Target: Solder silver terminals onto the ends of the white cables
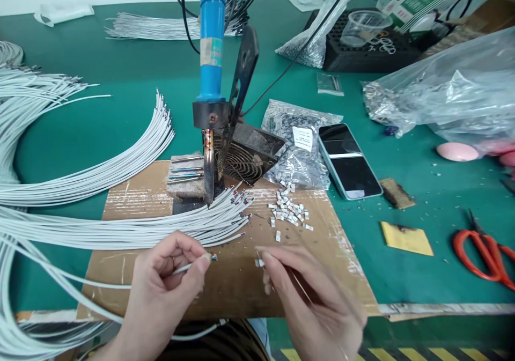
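Note:
My left hand [173,280] is closed, pinching a white cable [182,269] between thumb and fingertips. Short coloured wire ends [214,257] stick out past the thumb. To its right, my right hand [309,291] pinches a small white-and-silver connector [259,263], which is apart from the wire ends. A thin silvery wire [300,285] also runs through the right hand; where it ends is hard to make out. Above and between the hands, a blue-handled soldering iron [212,34] hangs tip down over a bundle of white cables [140,232]. Several loose connectors [287,208] lie on the cardboard [237,286].
Behind the iron are a small black fan [249,157] and a silvery bag [300,141]. A phone [350,160], a yellow sponge [407,237] and red-handled scissors [483,251] lie to the right. More white cables [100,168] curve across the left of the green mat [132,71].

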### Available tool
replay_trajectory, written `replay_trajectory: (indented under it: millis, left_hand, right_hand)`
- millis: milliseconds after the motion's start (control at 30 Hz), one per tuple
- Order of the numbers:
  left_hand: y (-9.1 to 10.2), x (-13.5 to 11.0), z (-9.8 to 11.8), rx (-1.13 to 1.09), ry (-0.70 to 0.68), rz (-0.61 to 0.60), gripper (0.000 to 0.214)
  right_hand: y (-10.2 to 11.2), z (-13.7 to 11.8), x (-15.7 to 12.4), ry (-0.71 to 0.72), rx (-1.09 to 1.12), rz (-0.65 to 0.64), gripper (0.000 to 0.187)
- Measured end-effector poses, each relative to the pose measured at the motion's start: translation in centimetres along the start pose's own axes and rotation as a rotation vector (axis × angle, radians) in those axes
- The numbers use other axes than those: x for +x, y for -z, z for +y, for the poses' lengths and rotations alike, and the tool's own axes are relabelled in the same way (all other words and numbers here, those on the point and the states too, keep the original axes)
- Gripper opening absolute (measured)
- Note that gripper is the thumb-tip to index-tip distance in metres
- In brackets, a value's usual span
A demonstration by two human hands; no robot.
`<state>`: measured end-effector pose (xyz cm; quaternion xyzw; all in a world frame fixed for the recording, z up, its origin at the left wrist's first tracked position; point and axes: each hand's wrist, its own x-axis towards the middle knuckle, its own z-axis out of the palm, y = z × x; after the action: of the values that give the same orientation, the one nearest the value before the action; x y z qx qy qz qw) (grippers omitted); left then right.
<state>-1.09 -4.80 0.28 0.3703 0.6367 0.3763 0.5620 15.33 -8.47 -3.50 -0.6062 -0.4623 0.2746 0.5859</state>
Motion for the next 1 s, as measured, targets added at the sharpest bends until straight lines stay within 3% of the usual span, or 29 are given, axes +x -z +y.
replay_trajectory:
  millis: [133,267,467,1000]
  left_hand:
    - [-0.2,-0.2,0.0,-0.005,-0.08,-0.016,0.012]
    - [-0.2,-0.2,-0.1,0.022,-0.154,-0.053,0.011]
    - [0.1,-0.1,-0.2,0.041,-0.186,-0.063,0.012]
    - [-0.1,0.1,0.0,0.018,-0.155,-0.053,0.013]
  right_hand:
    - [-1.0,-0.4,0.0,-0.253,0.2,-0.036,0.012]
    - [-2.1,-0.8,0.1,-0.353,0.314,-0.113,0.006]
    - [-2.4,-0.9,0.1,-0.307,0.288,-0.178,0.014]
    - [-2.4,-0.6,0.1,-0.222,0.23,-0.178,0.024]
